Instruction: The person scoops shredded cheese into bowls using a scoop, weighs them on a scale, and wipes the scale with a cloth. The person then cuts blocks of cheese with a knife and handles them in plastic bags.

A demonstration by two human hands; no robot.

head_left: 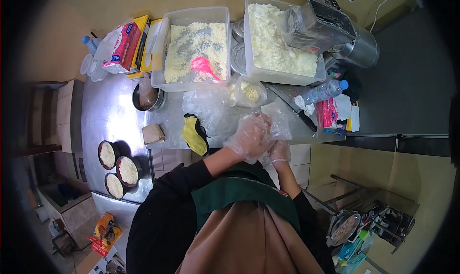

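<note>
My left hand (pixel 252 136), in a clear plastic glove, is closed at the table's front edge on a clear plastic bag (pixel 278 118). Just right of it and lower, my right hand (pixel 280 152), gloved too, grips the bag's lower part; its fingers are partly hidden. What the bag contains is hard to make out. Beyond the hands lies an open plastic bag with pale crumbly food (pixel 249 93). A black-handled knife (pixel 299 110) rests to the right. Loose clear plastic (pixel 203 104) and a yellow-and-black eye-mask-shaped cloth item (pixel 195 135) lie to the left.
Two plastic tubs of white shreds stand behind: the left tub (pixel 191 86) with a pink scoop (pixel 203 67), the right tub (pixel 282 77) under a grating machine (pixel 321 27). A water bottle (pixel 328 91) lies right. Three black filled pans (pixel 128 171) stand left, near a metal bowl (pixel 160 101).
</note>
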